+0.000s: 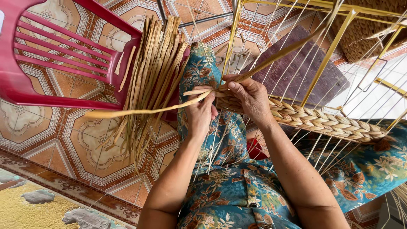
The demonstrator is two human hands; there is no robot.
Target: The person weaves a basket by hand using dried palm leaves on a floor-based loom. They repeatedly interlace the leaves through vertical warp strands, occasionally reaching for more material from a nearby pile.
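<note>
I am sitting over a tiled floor with brown and white patterns, and my legs in blue flowered cloth are stretching out under my arms. A red plastic chair is lying tipped over on my left, and a bundle of dry reeds is resting against it. A yellow metal frame is standing in front of me, with thin strings running across it. A thick braid of woven reed is running along the frame to my right, and it is ending right at my hands. My right hand is closing around the end of the braid, with my fingers pinching a reed strip that is going up toward the frame. My left hand is curling shut around one long reed, which is sticking out far to the left, over the bundle.
</note>
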